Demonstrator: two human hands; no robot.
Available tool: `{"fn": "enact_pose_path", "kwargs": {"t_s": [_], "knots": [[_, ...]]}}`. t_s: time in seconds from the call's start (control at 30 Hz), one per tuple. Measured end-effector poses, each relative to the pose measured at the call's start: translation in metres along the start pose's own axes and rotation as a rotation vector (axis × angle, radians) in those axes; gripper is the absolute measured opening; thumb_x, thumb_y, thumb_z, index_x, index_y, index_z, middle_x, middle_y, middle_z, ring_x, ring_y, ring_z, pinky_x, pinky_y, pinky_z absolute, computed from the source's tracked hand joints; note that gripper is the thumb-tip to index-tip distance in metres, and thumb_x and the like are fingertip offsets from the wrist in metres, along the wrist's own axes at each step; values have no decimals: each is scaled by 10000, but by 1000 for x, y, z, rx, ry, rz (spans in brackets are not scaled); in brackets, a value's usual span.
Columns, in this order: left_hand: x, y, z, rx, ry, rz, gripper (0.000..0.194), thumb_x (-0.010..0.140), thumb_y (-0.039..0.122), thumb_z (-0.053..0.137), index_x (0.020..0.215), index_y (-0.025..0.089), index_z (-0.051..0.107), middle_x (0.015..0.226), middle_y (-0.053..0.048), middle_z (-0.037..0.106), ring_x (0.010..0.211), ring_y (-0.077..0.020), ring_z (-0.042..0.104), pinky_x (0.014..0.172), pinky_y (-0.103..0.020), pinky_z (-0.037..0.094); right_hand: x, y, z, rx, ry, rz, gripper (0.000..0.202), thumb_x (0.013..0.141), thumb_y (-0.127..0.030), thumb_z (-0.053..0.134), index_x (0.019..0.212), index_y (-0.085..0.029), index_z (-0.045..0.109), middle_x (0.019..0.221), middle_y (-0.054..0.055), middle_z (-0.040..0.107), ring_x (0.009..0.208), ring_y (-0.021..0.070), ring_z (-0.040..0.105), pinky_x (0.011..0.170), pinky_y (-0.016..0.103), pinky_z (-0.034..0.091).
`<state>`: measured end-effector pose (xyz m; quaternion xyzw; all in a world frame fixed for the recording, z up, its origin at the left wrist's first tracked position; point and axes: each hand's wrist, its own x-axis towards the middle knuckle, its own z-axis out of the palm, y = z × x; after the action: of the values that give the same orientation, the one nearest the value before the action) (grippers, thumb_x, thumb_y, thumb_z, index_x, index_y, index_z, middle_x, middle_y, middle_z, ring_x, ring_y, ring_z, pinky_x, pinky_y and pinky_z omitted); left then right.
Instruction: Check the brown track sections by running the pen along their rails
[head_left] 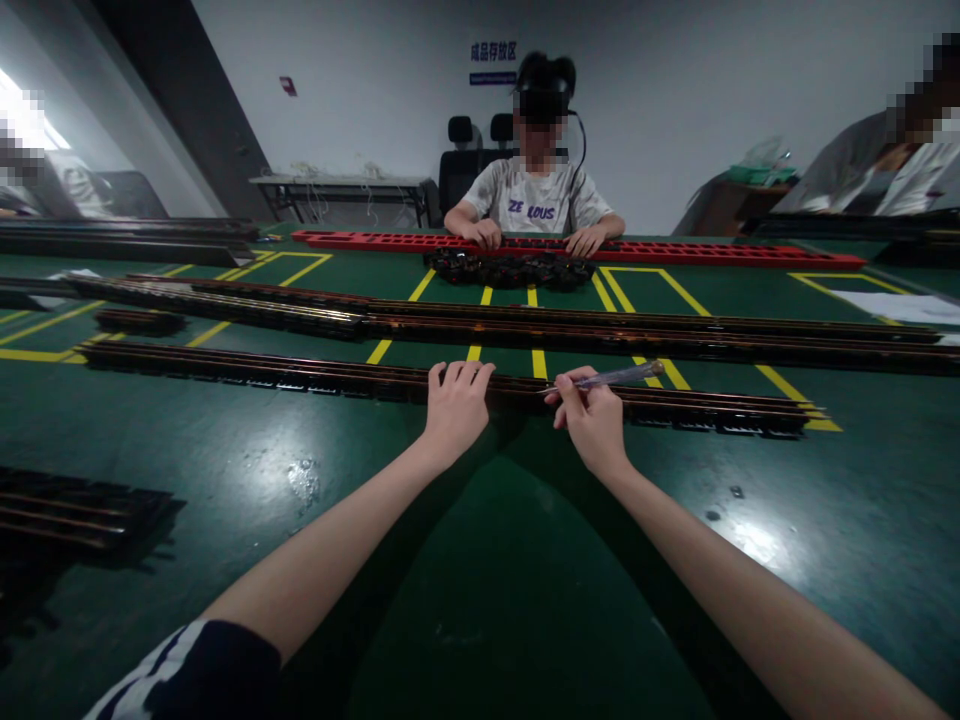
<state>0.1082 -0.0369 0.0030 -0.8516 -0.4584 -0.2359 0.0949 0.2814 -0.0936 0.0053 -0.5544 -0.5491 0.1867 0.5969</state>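
Observation:
A long black strip with copper-coloured lines [337, 377] lies across the green table in front of me. My left hand [459, 405] rests on it from the near side, fingers bent over its top and gripping it. My right hand [592, 415] holds a slim pen-like tool with a translucent handle [619, 376] between thumb and fingers. The tool slants, its thin tip down at the strip just right of my left hand. Whether the tip touches the strip I cannot tell.
Beyond lie more long dark strips [675, 335], overlapping at left. Another bundle of strips [82, 510] lies near left. Across the table a person [536, 190] in a headset has both hands at a long red rail [690, 250], behind a heap of black parts [510, 268]. Yellow tape marks the table.

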Motion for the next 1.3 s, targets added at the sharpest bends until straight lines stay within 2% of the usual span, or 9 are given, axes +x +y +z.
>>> {"fn": "enact_pose_path", "kwargs": {"t_s": [0.17, 0.37, 0.67, 0.97, 1.13, 1.3], "knots": [[1, 1, -1, 4, -8, -2, 429, 881, 64, 350, 1207, 178, 604, 1216, -90, 651, 1151, -267, 546, 1021, -478, 340, 1, 3, 1, 27, 57, 35, 299, 884, -462, 533, 758, -193, 506, 590, -16, 616, 369, 83, 513, 383, 206, 404], [1, 1, -1, -1, 9, -14, 436, 859, 40, 369, 1191, 188, 609, 1195, -84, 660, 1136, -271, 552, 1012, -483, 346, 0, 2, 0, 8, 1, 33, 312, 875, -478, 546, 768, -186, 526, 620, -1, 633, 388, 88, 531, 397, 211, 418], [1, 0, -1, -3, 3, -32, 449, 836, 17, 377, 1190, 172, 604, 1186, -90, 658, 1133, -270, 555, 1007, -487, 363, -1, 0, 0, 13, 60, 5, 337, 883, -507, 522, 768, -191, 517, 605, -8, 616, 385, 88, 523, 384, 208, 407], [2, -2, 1, -50, -5, 23, 456, 836, 11, 364, 1189, 176, 600, 1196, -93, 655, 1162, -259, 547, 1023, -483, 365, 0, 0, -1, -16, 9, 18, 330, 868, -501, 550, 765, -189, 528, 610, 7, 641, 393, 100, 541, 401, 222, 426], [1, -3, -2, -115, -16, 77, 402, 852, 90, 400, 1200, 161, 590, 1215, -95, 643, 1174, -238, 542, 1061, -451, 336, 1, 2, 0, -16, 22, 26, 332, 863, -505, 551, 758, -191, 521, 591, 2, 634, 377, 94, 521, 392, 217, 415], [2, -4, 0, -143, -44, 78, 382, 894, 270, 444, 1240, 159, 562, 1241, -104, 631, 1188, -250, 535, 1067, -467, 324, 1, 2, -1, -17, 15, 35, 332, 863, -505, 549, 766, -188, 527, 604, 8, 639, 382, 98, 532, 394, 219, 421]]}}
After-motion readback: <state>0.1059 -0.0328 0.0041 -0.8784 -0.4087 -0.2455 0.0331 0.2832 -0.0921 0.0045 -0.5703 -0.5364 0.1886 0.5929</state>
